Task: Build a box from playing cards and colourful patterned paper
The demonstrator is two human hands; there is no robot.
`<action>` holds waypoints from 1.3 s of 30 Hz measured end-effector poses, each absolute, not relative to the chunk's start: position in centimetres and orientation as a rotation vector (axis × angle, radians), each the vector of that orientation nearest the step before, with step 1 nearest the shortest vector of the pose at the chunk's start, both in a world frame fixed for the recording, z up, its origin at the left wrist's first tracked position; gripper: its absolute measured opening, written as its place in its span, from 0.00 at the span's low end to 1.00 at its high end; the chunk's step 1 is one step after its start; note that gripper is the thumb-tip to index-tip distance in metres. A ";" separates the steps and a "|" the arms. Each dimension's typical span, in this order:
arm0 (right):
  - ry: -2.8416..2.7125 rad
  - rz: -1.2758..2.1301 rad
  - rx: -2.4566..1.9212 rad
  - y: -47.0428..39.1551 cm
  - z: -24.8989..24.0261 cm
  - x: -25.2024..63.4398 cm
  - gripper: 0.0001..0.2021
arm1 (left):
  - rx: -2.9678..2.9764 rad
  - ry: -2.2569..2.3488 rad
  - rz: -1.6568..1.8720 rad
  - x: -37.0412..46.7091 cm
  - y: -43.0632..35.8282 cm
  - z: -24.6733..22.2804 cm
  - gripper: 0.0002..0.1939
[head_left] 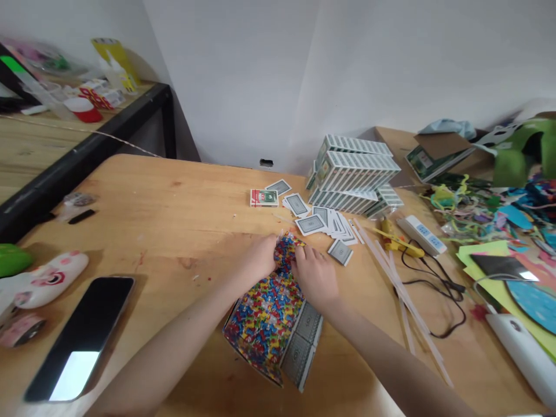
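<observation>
The patterned piece (267,324) is held at six o'clock over the table (182,220). Its twelve o'clock end is pinched by the nearly closed left hand (263,255); the right hand (316,275) is curled over the one o'clock edge, though whether anything is pinched there cannot be told. Light, even pressure should be applied, so that creasing is avoided. Loose cards (310,223) are spread beyond, at one o'clock.

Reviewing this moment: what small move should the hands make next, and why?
Probably smooth the far end of the multicoloured patterned piece: the bare left hand and bare right hand both hold it there, and that end looks narrow and bunched between them.
</observation>
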State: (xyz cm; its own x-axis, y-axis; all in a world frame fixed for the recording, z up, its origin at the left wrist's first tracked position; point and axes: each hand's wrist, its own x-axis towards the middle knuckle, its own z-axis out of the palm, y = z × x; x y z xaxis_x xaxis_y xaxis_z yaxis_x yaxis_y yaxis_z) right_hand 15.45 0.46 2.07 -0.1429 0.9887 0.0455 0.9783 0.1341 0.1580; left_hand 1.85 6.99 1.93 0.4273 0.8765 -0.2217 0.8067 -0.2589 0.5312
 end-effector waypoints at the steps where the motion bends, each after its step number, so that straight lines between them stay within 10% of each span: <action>1: 2.313 0.172 1.967 0.7 1.9 15.4 0.07 | 2.092 1.445 0.160 1.7 6.9 1.9 0.16; 16: 2.514 0.080 1.869 -3.0 -1.5 12.3 0.25 | 1.898 1.813 0.143 0.3 5.8 2.1 0.19; 39: 2.392 -0.183 2.112 -2.5 -0.3 10.8 0.24 | 1.937 1.777 0.116 0.7 5.5 2.5 0.22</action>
